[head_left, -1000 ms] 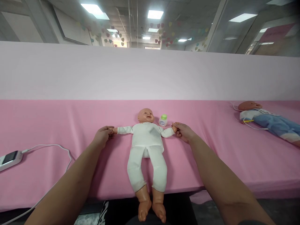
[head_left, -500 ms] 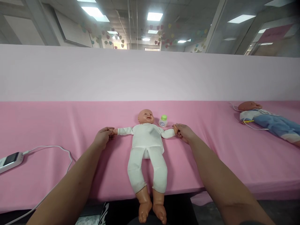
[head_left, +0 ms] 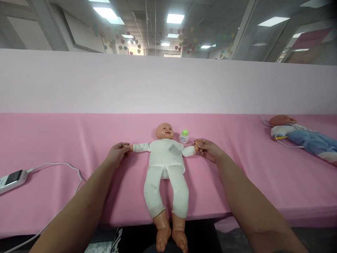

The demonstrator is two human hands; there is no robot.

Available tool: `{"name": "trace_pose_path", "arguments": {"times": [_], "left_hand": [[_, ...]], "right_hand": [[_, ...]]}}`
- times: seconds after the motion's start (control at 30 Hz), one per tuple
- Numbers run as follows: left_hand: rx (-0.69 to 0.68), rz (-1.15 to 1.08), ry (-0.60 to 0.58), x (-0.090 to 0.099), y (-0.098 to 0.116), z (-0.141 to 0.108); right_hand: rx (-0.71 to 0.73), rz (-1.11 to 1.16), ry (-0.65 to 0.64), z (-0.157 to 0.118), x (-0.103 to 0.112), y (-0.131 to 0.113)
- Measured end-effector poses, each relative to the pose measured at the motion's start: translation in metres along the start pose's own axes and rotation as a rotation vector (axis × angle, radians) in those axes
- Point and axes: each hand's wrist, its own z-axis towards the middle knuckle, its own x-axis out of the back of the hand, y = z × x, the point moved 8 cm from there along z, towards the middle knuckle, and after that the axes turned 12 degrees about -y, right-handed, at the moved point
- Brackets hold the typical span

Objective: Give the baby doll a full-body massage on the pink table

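Observation:
A baby doll point(head_left: 166, 154) in a white top and white trousers lies on its back, arms stretched out sideways, bare feet hanging past the near table edge. My left hand point(head_left: 118, 154) is closed round the doll's hand on the left side. On the other side, my right hand point(head_left: 210, 149) pinches the doll's other hand between thumb and fingers; the doll's small fingers show above my grip. Beside the doll's head stands a small clear bottle point(head_left: 184, 137) with a green cap, touched by neither hand.
Pink cloth point(head_left: 65, 137) covers the long table, which meets a white wall panel point(head_left: 168, 84). At left lies a white device point(head_left: 13, 181) with a screen, its cable point(head_left: 63, 164) running under my left forearm. A second doll point(head_left: 305, 135) in blue lies far right.
Both hands keep hold of the doll's hands. My right hand's fingers have shifted slightly, so more of the doll's fingers show. The view has moved a little.

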Motion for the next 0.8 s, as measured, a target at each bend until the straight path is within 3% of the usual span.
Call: {"name": "trace_pose_path", "arguments": {"times": [0.4,0.63,0.8], "left_hand": [[0.017,0.023,0.064,0.007,-0.005,0.004],[0.031,-0.032,0.088,0.006,-0.004,0.003],[0.053,-0.067,0.079,0.006,-0.003,0.000]], "right_hand": [[-0.013,-0.107,0.063,0.004,0.002,0.004],[0.020,-0.091,0.197,0.005,0.015,0.002],[0.029,-0.033,0.127,0.004,0.011,-0.002]]}}
